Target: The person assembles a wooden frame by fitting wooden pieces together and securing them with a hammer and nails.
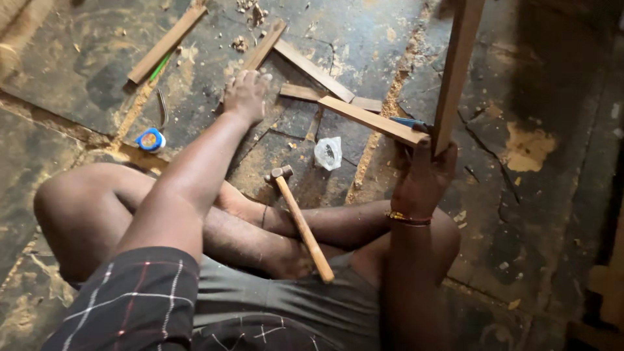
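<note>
- The upright brown wooden rail (457, 65) meets the flat pale wooden slat (370, 121) at a corner joint, and the right hand (422, 179) is wrapped closed around that joint from below. Whether a fastening already holds the joint cannot be told.
- By judgement the assembly is only partly made: two pieces meet, and several loose pieces lie unjoined on the floor.
- The left hand (246, 94) rests knuckles up on the short tan wooden batten (262, 47), fingers curled down; whether it grips or merely presses cannot be told.
- The steel-headed hammer with a light wooden handle (300, 221) lies untouched across the person's crossed legs, head toward the floor.
- A small clear plastic bag (328, 153) lies just beyond the hammer head; its contents are too small to tell.
- A round blue tape measure (151, 140) sits to the left, with another long wooden strip (166, 44) farther out.
- The dark cracked floor (546, 214) is rough, dusted with pale sawdust and chips.
</note>
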